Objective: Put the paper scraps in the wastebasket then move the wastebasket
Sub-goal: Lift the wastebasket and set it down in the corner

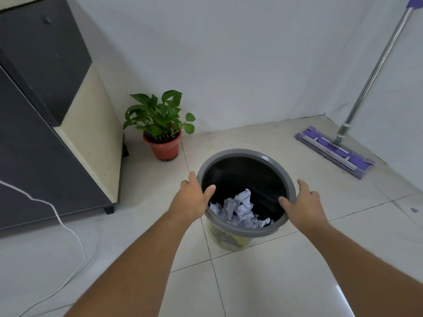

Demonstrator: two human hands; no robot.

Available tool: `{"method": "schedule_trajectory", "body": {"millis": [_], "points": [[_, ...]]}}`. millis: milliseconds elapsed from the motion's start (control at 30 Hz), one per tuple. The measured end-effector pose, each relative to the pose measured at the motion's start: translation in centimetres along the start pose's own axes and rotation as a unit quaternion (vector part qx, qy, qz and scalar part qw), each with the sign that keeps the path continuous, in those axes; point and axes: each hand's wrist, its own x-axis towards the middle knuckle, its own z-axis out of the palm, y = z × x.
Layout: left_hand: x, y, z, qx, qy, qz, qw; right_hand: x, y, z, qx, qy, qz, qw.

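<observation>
A round wastebasket [242, 153] with a grey rim, black liner and yellowish wall stands on the tiled floor in the middle of the view. Crumpled white paper scraps [240, 208] lie inside it at the near side. My left hand [192, 193] grips the rim on the left, thumb inside and fingers outside. My right hand [302, 202] grips the rim on the right in the same way. Both forearms reach in from the bottom of the frame.
A potted green plant [163, 126] in a red pot stands left of the basket by the wall. A dark cabinet [45, 133] fills the left side, with a white cable [68, 229] on the floor. A purple flat mop [336, 149] leans in the right corner.
</observation>
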Motion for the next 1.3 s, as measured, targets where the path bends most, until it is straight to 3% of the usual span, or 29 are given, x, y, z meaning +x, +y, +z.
{"method": "schedule_trajectory", "body": {"millis": [433,667,900,1300], "points": [[0.9,0.1,1.7,-0.039,0.012,-0.040,0.998,0.1,-0.2,1.7,0.040,-0.010,0.015,0.999],[-0.6,2.3,-2.7,-0.059,0.030,-0.036,0.997,-1.5,-3.2,-2.6,0.044,0.012,-0.021,0.999],[-6.5,10.6,-17.1,-0.077,0.060,0.011,0.995,-6.6,-12.3,-16.4,0.039,0.019,-0.031,0.999],[-17.6,32.9,-53.4,-0.106,0.110,0.037,0.988,-17.6,-37.3,-52.3,0.036,0.061,-0.089,0.993]]}}
